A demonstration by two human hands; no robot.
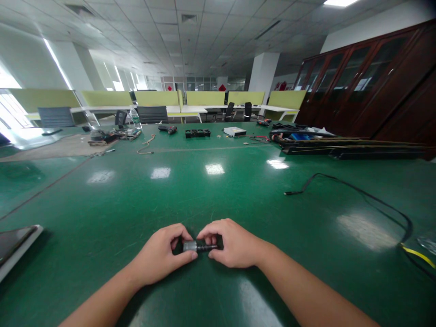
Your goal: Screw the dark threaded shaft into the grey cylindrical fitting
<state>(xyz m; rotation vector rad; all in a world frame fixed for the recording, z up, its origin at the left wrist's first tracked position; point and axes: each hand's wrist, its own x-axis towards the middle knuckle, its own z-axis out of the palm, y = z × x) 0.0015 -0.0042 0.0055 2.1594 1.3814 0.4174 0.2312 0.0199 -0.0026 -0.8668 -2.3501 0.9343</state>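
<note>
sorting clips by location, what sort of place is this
Most likely an open-plan office: yellow-green partitions, white desks and office chairs stand in the background.

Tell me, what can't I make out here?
In the head view:
Grey-and-black part: its right tip is lost in shadow by the right hand.
Pale-edged slab: cut off by the left edge.
Clear item: cut off by the right edge.
Loose parts at far left: too small and blurred to identify.

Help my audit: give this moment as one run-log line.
left hand: at grey end of cylinder; right hand: at its dark end; below: green table
</note>
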